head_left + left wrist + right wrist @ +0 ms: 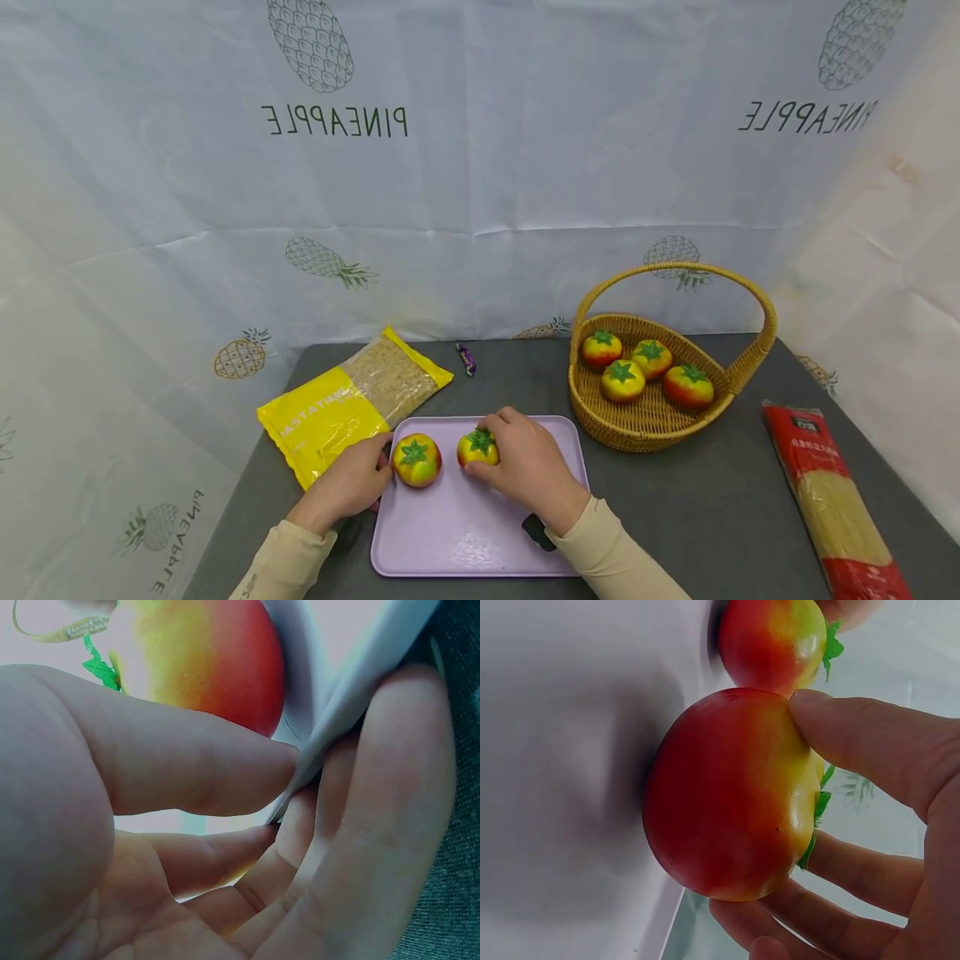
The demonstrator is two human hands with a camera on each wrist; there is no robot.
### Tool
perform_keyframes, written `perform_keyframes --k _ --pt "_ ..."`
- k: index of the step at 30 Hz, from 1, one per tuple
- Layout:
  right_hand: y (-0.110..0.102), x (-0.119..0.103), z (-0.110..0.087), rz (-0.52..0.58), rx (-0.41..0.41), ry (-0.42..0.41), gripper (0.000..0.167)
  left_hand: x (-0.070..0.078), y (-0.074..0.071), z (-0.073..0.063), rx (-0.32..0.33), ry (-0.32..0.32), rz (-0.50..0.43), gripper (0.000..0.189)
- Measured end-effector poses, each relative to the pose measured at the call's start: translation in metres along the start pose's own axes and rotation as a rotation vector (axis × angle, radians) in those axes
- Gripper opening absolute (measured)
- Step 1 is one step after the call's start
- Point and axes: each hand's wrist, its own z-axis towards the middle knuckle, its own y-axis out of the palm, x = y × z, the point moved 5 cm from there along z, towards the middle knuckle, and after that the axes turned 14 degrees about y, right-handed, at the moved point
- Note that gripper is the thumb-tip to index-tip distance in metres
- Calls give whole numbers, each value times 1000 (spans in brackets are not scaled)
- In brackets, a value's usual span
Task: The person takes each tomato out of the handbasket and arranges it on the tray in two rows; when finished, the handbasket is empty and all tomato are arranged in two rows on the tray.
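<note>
A lilac tray (480, 542) lies on the table with two red-and-yellow tomatoes on or just over it. My left hand (352, 483) is at the tray's left edge; in the left wrist view its thumb (217, 765) lies on the rim and its fingers curl beneath. Close by that hand sits the left tomato (417, 460), green leaf upward. My right hand (536, 467) grips the other tomato (727, 802) between thumb and fingers, near the tray's far side. Whether this tomato touches the tray I cannot tell.
A wicker basket (622, 433) with several tomatoes stands at the back right. A yellow pasta bag (337, 417) lies left of the tray, partly behind my left hand. One small purple-wrapped sweet (466, 359) is at the back. A red noodle packet (840, 500) lies far right.
</note>
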Motion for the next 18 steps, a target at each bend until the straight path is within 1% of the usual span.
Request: perform_keyframes --k 4,11,18 --pt "2 0 0 0 10 -12 51 0 1 -1 3 -2 0 62" --pt "4 -1 -1 -8 9 -9 51 1 0 -1 9 0 6 62" --pt "5 -2 -1 -28 -21 -1 52 2 0 -1 4 2 8 63"
